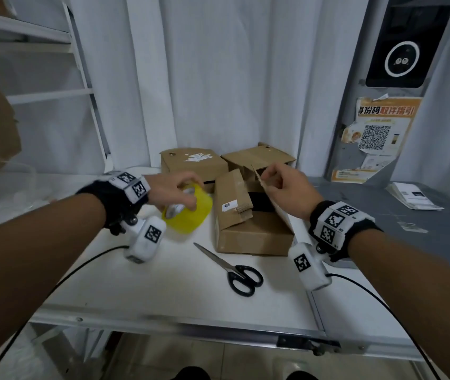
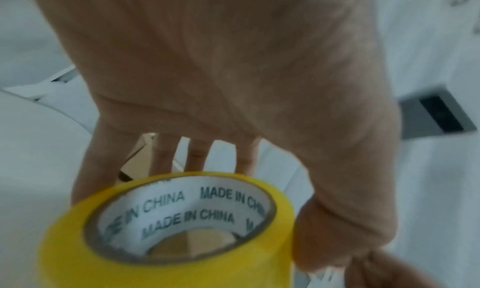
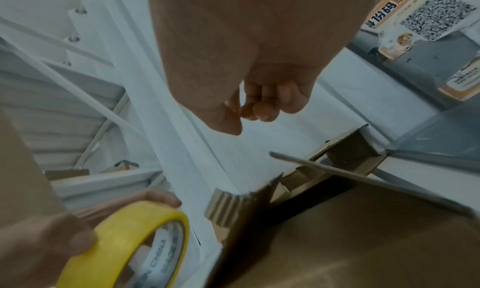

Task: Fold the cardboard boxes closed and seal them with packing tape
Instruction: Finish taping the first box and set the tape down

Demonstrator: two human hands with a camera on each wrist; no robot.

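A yellow packing tape roll (image 1: 191, 212) is held above the white table (image 1: 149, 286), just left of the boxes. My left hand (image 1: 186, 194) grips it from above, thumb and fingers curled round its rim; the left wrist view shows the roll (image 2: 168, 220) with its printed white core. An open brown cardboard box (image 1: 254, 238) stands at the table's middle with its flaps up. My right hand (image 1: 269, 178) hovers over its raised right flap (image 3: 363, 181). In the right wrist view its fingers (image 3: 259, 109) are curled together, a little apart from the flap's edge, with nothing visible in them.
Two more cardboard boxes (image 1: 191, 165) (image 1: 259, 157) sit behind against the white curtain. Black-handled scissors (image 1: 234, 270) lie in front of the open box. A grey table (image 1: 410, 220) with papers (image 1: 413, 197) adjoins on the right. White shelving (image 1: 53, 91) stands at left.
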